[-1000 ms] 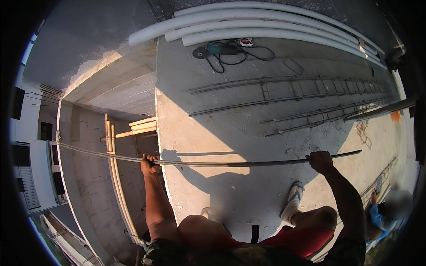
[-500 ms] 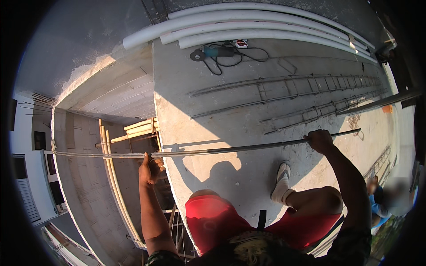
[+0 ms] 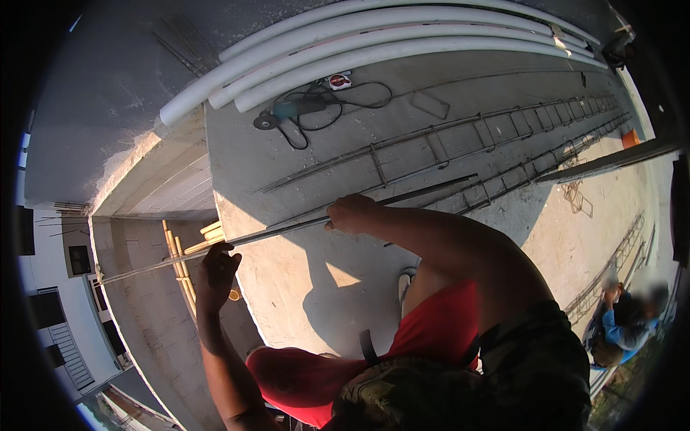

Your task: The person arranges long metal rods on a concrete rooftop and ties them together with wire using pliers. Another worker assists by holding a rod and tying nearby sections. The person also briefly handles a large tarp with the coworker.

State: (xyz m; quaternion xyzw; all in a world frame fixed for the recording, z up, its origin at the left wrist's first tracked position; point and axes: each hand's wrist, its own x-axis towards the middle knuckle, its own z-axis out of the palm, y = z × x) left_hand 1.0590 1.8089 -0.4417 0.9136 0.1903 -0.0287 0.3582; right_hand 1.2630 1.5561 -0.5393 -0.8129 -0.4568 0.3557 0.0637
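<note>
A bundle of long, thin steel bars (image 3: 282, 229) slants across in front of me, from over the walled opening on the left to above the slab on the right. My right hand (image 3: 352, 214) is wrapped round the bars, with a length of them jutting out past the fist. Farther left, my left hand (image 3: 217, 269) is at the bars by the slab edge. Its fingers are bent but apart, and whether they touch the bars is hard to see. Tied rebar frames (image 3: 438, 147), shaped like ladders, lie on the slab just beyond the bars.
White pipes (image 3: 323, 54) lie along the far side. A corded angle grinder (image 3: 291, 109) and a tape measure (image 3: 339, 81) rest nearby. Bamboo poles (image 3: 183, 269) stand in the deep opening at left, beside the slab edge. People (image 3: 624, 323) are at the far right.
My right hand has moved left with the bars, bringing their right end closer and tilting them. My left hand has shifted slightly left and its fingers have loosened. The view has turned.
</note>
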